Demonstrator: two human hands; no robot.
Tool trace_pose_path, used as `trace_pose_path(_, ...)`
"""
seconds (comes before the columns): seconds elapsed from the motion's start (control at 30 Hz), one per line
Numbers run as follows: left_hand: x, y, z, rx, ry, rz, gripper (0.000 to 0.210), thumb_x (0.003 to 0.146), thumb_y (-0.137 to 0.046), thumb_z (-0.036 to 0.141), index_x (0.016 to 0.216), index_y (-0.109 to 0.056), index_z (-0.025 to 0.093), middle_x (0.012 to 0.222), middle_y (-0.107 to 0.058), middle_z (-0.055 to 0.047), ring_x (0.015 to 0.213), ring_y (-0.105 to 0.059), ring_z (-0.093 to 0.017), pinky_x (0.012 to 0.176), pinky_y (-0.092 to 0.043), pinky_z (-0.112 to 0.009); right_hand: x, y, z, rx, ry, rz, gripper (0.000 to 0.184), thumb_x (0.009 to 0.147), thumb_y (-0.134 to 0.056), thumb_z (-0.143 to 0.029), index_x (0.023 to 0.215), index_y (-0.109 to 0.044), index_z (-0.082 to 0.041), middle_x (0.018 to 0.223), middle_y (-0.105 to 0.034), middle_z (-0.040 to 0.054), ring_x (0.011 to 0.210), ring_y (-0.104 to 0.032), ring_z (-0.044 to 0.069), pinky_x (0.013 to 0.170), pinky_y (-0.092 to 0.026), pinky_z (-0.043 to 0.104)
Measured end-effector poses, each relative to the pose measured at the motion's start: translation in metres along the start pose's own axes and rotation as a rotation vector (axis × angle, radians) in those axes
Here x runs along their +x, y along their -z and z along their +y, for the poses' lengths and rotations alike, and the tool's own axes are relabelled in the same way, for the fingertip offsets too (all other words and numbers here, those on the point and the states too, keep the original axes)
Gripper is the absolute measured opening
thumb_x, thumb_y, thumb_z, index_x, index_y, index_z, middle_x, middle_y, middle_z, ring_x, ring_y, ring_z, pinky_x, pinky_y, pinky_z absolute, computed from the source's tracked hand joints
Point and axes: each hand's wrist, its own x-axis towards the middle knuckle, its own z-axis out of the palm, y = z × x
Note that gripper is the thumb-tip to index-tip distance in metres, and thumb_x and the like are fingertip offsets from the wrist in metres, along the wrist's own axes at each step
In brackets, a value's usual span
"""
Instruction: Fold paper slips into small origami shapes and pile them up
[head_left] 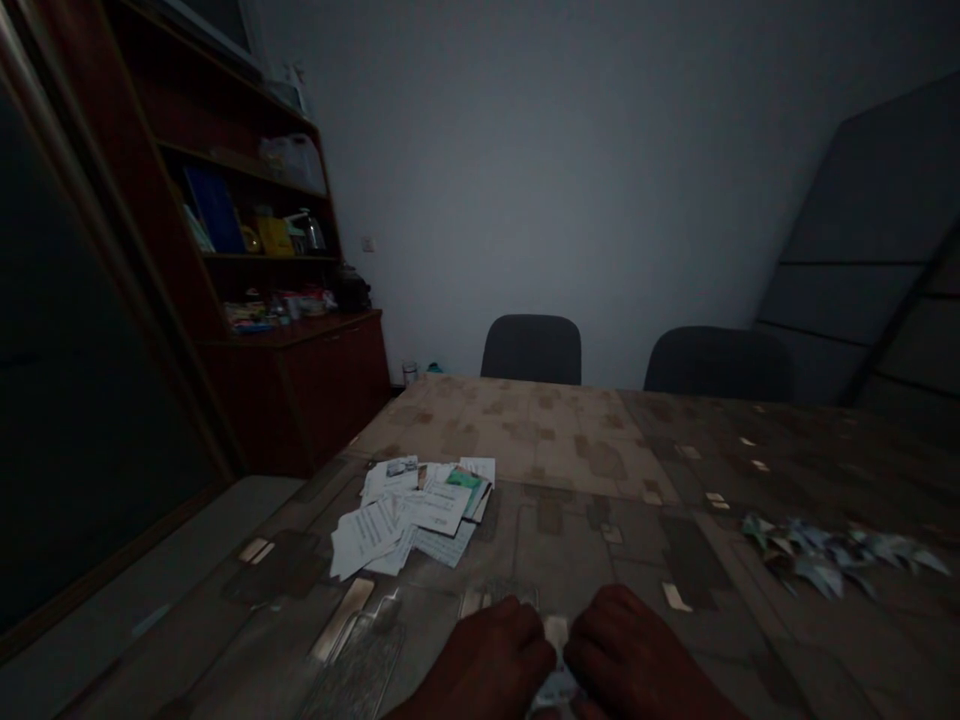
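- While my fingers are bunched up close together at the bottom of the view, my left hand (pixel 504 648) is closed on one side of a small piece of printed paper (pixel 556 680).
- My right hand (pixel 616 640): same curled pose, closed on the paper's other side; knuckles up, just a narrow gap between the two hands.
- Paper piece: between my hands, low over the patterned tablecloth (pixel 592 425) at the near edge; mostly covered by my fingers, print too dim to read, exact fold can't be told.
- Ahead and left of my hands: loose pile of printed cards (pixel 405 515), overlapping and fanned, mostly white; one with a green patch sits on the pile's right side.
- Right, well apart from my hands: row of folded paper pieces (pixel 825 555), pointed, bunched together on the cloth; exact shape too dark to tell.
- Far side of table: two dark chair backs, one straight ahead (pixel 532 348), one further right (pixel 716 362).
- Behind them: pale wall (pixel 555 180) with a small wall socket (pixel 368 244).
- Left: reddish-brown cabinet (pixel 330 385) with open shelves; blue folder (pixel 214 208), yellow box (pixel 274 236), translucent plastic jug (pixel 304 160) on them.
- Far right: grey panel (pixel 862 200) with dark horizontal lines.
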Motion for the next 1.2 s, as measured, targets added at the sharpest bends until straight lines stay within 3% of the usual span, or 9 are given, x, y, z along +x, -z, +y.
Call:
trace_pose_path(0.1, -0.003, -0.002, -0.003, -0.017, -0.003, 0.077, 0.033, 0.072, -0.076, 0.045, 0.087, -0.061, 0.020, 0.085, -0.066, -0.002, 0.071, -0.058, -0.019, 0.058, -0.041, -0.026, 0.001, -0.005, 0.000, -0.037, 0.021, 0.079, 0.015, 0.082, -0.053, -0.008, 0.075, -0.059, -0.020, 0.070, -0.065, 0.0021, 0.065, -0.054, 0.018, 0.065, -0.036, 0.031)
trace_pose_path(0.23, -0.003, 0.000, -0.001, -0.078, -0.010, 0.239, 0.011, 0.074, -0.069, 0.019, 0.079, -0.060, 0.018, 0.075, -0.065, -0.002, 0.066, -0.056, -0.018, 0.056, -0.037, -0.025, 0.005, -0.002, -0.001, 0.013, 0.042, 0.147, 0.021, 0.084, -0.047, -0.005, 0.077, -0.061, -0.019, 0.066, -0.064, 0.0031, 0.061, -0.053, 0.018, 0.063, -0.037, 0.031)
trace_pose_path(0.3, -0.002, 0.004, 0.003, -0.179, 0.005, 0.360, 0.009, 0.073, -0.060, 0.009, 0.074, -0.059, 0.017, 0.069, -0.063, -0.002, 0.063, -0.056, -0.016, 0.056, -0.036, -0.025, 0.007, 0.003, -0.004, 0.147, -0.018, 0.151, 0.020, 0.085, -0.047, -0.006, 0.080, -0.063, -0.018, 0.069, -0.065, 0.0035, 0.064, -0.056, 0.017, 0.064, -0.040, 0.029)
trace_pose_path(0.4, -0.001, 0.011, 0.008, -0.348, 0.057, 0.485, 0.011, 0.068, -0.055, 0.006, 0.067, -0.057, 0.016, 0.062, -0.059, -0.002, 0.058, -0.053, -0.014, 0.053, -0.033, -0.024, 0.008, 0.009, -0.010, 0.376, -0.235, 0.145, 0.014, 0.086, -0.051, -0.013, 0.079, -0.063, -0.018, 0.070, -0.064, 0.0030, 0.067, -0.059, 0.017, 0.062, -0.043, 0.026)
trace_pose_path(0.53, -0.002, 0.017, 0.014, -0.463, 0.123, 0.495, 0.011, 0.062, -0.054, 0.006, 0.065, -0.059, 0.016, 0.059, -0.058, -0.002, 0.055, -0.053, -0.013, 0.049, -0.030, -0.022, 0.006, 0.011, -0.015, 0.508, -0.449, 0.132, 0.012, 0.083, -0.053, -0.018, 0.074, -0.061, -0.019, 0.069, -0.061, 0.0013, 0.067, -0.060, 0.017, 0.061, -0.044, 0.026)
trace_pose_path(0.77, 0.001, 0.024, 0.019, -0.462, 0.047, 0.586, 0.013, 0.065, -0.051, 0.006, 0.064, -0.059, 0.016, 0.058, -0.059, -0.002, 0.054, -0.055, -0.013, 0.051, -0.033, -0.022, 0.008, 0.013, -0.020, 0.418, -0.329, 0.165, 0.013, 0.081, -0.051, -0.012, 0.072, -0.057, -0.019, 0.067, -0.061, 0.0006, 0.065, -0.059, 0.016, 0.062, -0.042, 0.026)
trace_pose_path(0.93, 0.004, 0.021, 0.021, -0.434, 0.010, 0.620, 0.012, 0.063, -0.048, 0.009, 0.058, -0.055, 0.017, 0.053, -0.057, -0.002, 0.050, -0.051, -0.013, 0.048, -0.031, -0.023, 0.009, 0.008, -0.024, 0.376, -0.301, 0.190, 0.013, 0.070, -0.051, -0.006, 0.069, -0.055, -0.019, 0.064, -0.059, 0.0001, 0.062, -0.057, 0.016, 0.058, -0.040, 0.025)
trace_pose_path(1.03, 0.005, 0.022, 0.021, -0.473, 0.057, 0.622, 0.011, 0.060, -0.047, 0.008, 0.056, -0.052, 0.017, 0.053, -0.055, -0.002, 0.050, -0.051, -0.013, 0.049, -0.031, -0.023, 0.008, 0.006, -0.022, 0.453, -0.416, 0.157, 0.014, 0.066, -0.048, -0.006, 0.066, -0.052, -0.019, 0.064, -0.057, -0.0004, 0.064, -0.057, 0.016, 0.059, -0.041, 0.025)
trace_pose_path(1.2, 0.001, 0.032, 0.018, -0.555, 0.264, 0.568, 0.015, 0.063, -0.048, 0.005, 0.054, -0.052, 0.016, 0.054, -0.054, -0.001, 0.052, -0.053, -0.013, 0.050, -0.032, -0.021, 0.006, 0.015, -0.007, 0.562, -0.726, 0.197, 0.014, 0.072, -0.046, -0.014, 0.061, -0.045, -0.022, 0.060, -0.048, -0.0028, 0.058, -0.052, 0.016, 0.054, -0.039, 0.025)
